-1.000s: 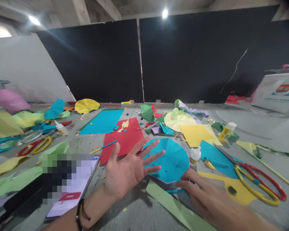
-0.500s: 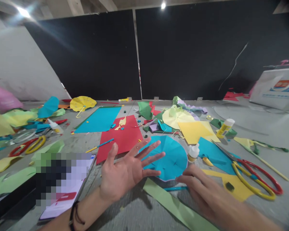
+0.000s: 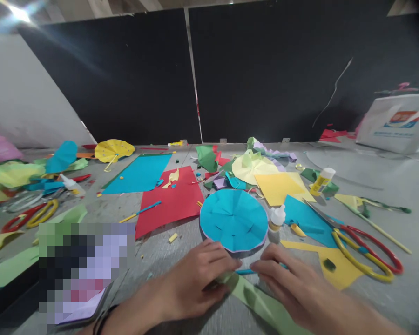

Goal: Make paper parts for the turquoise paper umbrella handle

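Grey surface (image 3: 405,186), blue paper disc (image 3: 233,223) ctr front, clockwise around it: sm. glue btl. (image 3: 277,216) at 3 o'clk, yel. paper pc. (image 3: 342,274) at 4, lt. grn. strip (image 3: 256,298) at 5, phone (image 3: 82,315) at 8, red sheet (image 3: 174,197) at 10

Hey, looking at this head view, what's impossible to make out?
All in the head view:
- Blue stick: partly hidden by the right hand.
- Green strip: partly behind the left hand, cut off by the bottom edge.
- Phone: screen mostly pixelated.
- White bag: small lettering too blurred.

Black wall panels (image 3: 258,79), bright light (image 3: 19,13)
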### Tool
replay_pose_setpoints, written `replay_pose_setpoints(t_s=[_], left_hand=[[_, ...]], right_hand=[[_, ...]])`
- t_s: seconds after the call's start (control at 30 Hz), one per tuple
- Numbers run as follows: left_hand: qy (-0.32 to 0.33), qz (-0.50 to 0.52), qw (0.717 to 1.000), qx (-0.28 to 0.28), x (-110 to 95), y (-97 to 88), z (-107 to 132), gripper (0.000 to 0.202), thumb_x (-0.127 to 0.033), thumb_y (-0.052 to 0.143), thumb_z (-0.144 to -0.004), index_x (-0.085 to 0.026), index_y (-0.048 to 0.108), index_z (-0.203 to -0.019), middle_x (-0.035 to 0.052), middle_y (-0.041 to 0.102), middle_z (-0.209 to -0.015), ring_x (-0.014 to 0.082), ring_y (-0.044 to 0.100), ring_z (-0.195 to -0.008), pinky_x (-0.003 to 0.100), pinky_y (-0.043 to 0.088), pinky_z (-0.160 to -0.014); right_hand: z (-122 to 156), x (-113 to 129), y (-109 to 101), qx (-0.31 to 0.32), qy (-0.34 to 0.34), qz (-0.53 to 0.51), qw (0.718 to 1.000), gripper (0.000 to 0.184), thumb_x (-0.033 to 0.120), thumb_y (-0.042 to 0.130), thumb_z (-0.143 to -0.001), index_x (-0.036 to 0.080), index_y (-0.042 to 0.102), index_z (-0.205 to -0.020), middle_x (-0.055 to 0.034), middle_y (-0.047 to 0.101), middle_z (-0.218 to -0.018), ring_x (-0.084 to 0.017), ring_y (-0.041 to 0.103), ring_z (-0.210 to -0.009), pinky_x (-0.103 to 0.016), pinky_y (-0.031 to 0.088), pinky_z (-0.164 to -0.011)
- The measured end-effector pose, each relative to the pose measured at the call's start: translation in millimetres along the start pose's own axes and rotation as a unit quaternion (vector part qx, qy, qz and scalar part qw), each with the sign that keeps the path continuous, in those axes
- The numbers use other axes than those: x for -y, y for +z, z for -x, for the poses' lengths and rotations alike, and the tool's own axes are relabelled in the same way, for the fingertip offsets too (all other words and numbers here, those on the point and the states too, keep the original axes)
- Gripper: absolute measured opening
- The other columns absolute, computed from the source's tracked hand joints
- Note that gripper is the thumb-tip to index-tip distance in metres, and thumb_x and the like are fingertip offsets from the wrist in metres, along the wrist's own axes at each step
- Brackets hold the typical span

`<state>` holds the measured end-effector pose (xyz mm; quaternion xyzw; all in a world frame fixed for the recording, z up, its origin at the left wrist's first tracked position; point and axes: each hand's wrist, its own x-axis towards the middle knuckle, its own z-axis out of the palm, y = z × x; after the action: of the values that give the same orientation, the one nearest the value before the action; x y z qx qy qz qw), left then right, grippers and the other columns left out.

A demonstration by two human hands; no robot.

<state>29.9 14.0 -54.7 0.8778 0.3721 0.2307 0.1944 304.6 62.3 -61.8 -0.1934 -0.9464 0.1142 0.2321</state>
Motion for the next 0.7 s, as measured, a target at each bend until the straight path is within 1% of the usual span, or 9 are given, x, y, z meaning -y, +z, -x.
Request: replay_pose_setpoints(t_s=[0.07, 0.13, 0.2, 0.3, 0.4, 0.53, 0.6, 0.63, 0.7], left_hand=[[-0.002, 0.02, 1.0, -0.021, 1.0, 2.9, 1.3, 0.034, -0.012, 0.059, -0.095, -0.018, 0.066, -0.128, 0.0151, 0.078, -0.114, 0.0296, 0.071, -0.107, 0.041, 0.054, -0.094], [-0.012, 0.039, 0.997, -0.064, 0.7, 5.4, 1.8, 0.029, -0.011, 0.055, -0.098, -0.016, 0.069, -0.123, 0.015, 0.078, -0.108, 0.0271, 0.072, -0.1, 0.037, 0.056, -0.087], [-0.045, 0.068, 0.99, -0.112, -1.1, 6.7, 1.0, 0.023, -0.012, 0.057, -0.098, -0.016, 0.072, -0.115, 0.0123, 0.077, -0.097, 0.0233, 0.072, -0.087, 0.032, 0.056, -0.078], [-0.124, 0.145, 0.968, -0.162, -4.9, 6.5, -2.1, 0.016, -0.016, 0.068, -0.092, -0.018, 0.075, -0.107, 0.007, 0.075, -0.089, 0.0197, 0.07, -0.079, 0.029, 0.055, -0.073], [-0.188, 0.239, 0.936, -0.176, -8.9, 6.5, -5.2, 0.016, -0.02, 0.072, -0.09, -0.019, 0.076, -0.105, 0.0062, 0.075, -0.093, 0.021, 0.072, -0.085, 0.03, 0.057, -0.076], [-0.214, 0.287, 0.915, -0.185, -12.8, 9.0, -6.4, 0.015, -0.021, 0.073, -0.089, -0.021, 0.076, -0.104, 0.0054, 0.075, -0.095, 0.0218, 0.072, -0.089, 0.032, 0.058, -0.08], [-0.218, 0.288, 0.913, -0.189, -12.6, 9.9, -6.0, 0.013, -0.021, 0.072, -0.09, -0.021, 0.076, -0.102, 0.0055, 0.074, -0.096, 0.0218, 0.071, -0.088, 0.029, 0.058, -0.073], [-0.22, 0.289, 0.912, -0.19, -12.0, 10.1, -5.9, 0.011, -0.021, 0.072, -0.091, -0.021, 0.076, -0.101, 0.0058, 0.073, -0.096, 0.0215, 0.07, -0.087, 0.027, 0.057, -0.068], [-0.226, 0.297, 0.908, -0.191, -10.0, 10.0, -5.9, 0.007, -0.023, 0.071, -0.092, -0.021, 0.075, -0.096, 0.0064, 0.07, -0.098, 0.0198, 0.067, -0.082, 0.022, 0.054, -0.056]], right_hand=[[-0.1, 3.9, -3.9, -0.009, -0.024, 0.002, 1.0, 0.031, 0.006, 0.04, -0.104, 0.022, 0.06, -0.121, -0.0107, 0.07, -0.106, -0.021, 0.076, -0.091, -0.03, 0.066, -0.073], [0.9, 5.2, -6.6, -0.018, -0.041, -0.013, 0.999, 0.033, 0.005, 0.041, -0.103, 0.022, 0.061, -0.123, -0.0106, 0.072, -0.107, -0.021, 0.077, -0.093, -0.029, 0.067, -0.077], [2.6, 4.5, -7.8, -0.024, -0.032, -0.031, 0.999, 0.036, 0.003, 0.044, -0.1, 0.023, 0.06, -0.126, -0.0099, 0.075, -0.112, -0.02, 0.078, -0.099, -0.027, 0.067, -0.084], [4.7, 2.9, -9.0, -0.03, -0.01, -0.04, 0.999, 0.049, -0.002, 0.043, -0.095, 0.024, 0.058, -0.134, -0.0101, 0.076, -0.123, -0.019, 0.078, -0.111, -0.027, 0.066, -0.093], [3.3, 3.5, -12.9, -0.029, -0.011, -0.016, 0.999, 0.053, -0.002, 0.041, -0.096, 0.021, 0.057, -0.14, -0.0132, 0.072, -0.138, -0.021, 0.073, -0.124, -0.031, 0.065, -0.1], [-2.2, 6.8, -20.2, 0.021, -0.016, -0.013, 1.0, 0.045, 0.015, 0.054, -0.103, 0.021, 0.057, -0.147, -0.013, 0.071, -0.143, -0.025, 0.07, -0.131, -0.036, 0.062, -0.106], [-3.2, 8.3, -21.3, 0.046, -0.009, -0.033, 0.998, 0.045, 0.021, 0.062, -0.1, 0.021, 0.059, -0.145, -0.0127, 0.074, -0.139, -0.026, 0.073, -0.126, -0.035, 0.063, -0.105], [-2.8, 8.7, -20.9, 0.049, -0.004, -0.038, 0.998, 0.044, 0.02, 0.064, -0.099, 0.021, 0.06, -0.143, -0.0126, 0.075, -0.136, -0.025, 0.074, -0.123, -0.033, 0.063, -0.103], [-1.0, 8.6, -18.9, 0.042, -0.006, -0.038, 0.998, 0.049, 0.009, 0.061, -0.094, 0.022, 0.061, -0.141, -0.0119, 0.076, -0.132, -0.024, 0.075, -0.12, -0.032, 0.064, -0.102]])
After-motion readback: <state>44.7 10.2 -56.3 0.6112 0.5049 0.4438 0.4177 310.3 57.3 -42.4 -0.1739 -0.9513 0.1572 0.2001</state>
